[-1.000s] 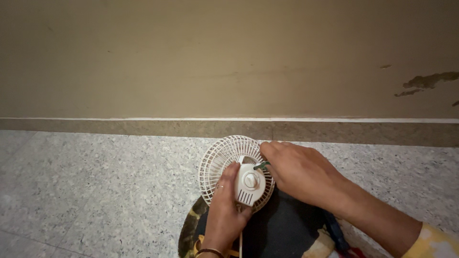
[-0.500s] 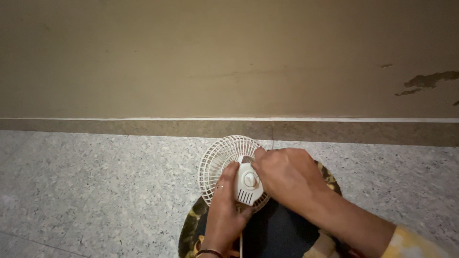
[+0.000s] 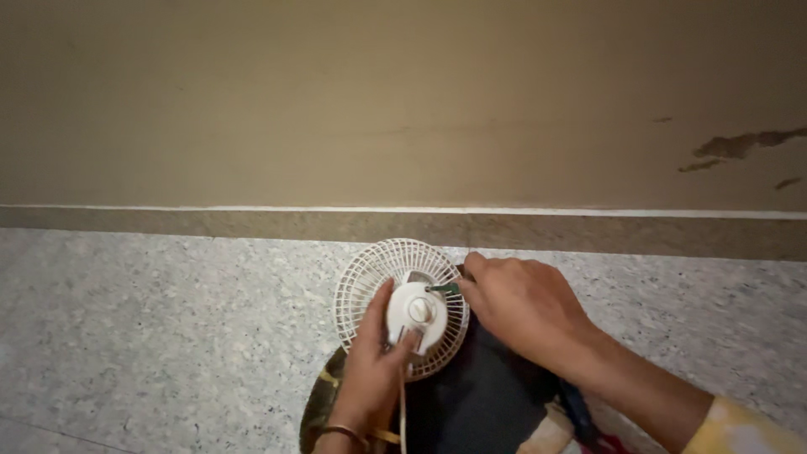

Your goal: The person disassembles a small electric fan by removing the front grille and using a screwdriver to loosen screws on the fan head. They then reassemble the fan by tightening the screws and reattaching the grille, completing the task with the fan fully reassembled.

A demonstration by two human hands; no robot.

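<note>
Pulling back off the motor housing, the right hand now pinches a green-handled tool against it, while the left hand grips the small white fan over the lap.

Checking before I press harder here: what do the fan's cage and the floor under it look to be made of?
The fan cage looks like moulded white plastic, matte: thin, even ribs in one piece with the round motor housing, though painted wire can't be ruled out. The floor looks like speckled grey stone or terrazzo, smooth with a dull sheen. The left hand grips the housing; the right hand holds a small green-handled tool.
</note>
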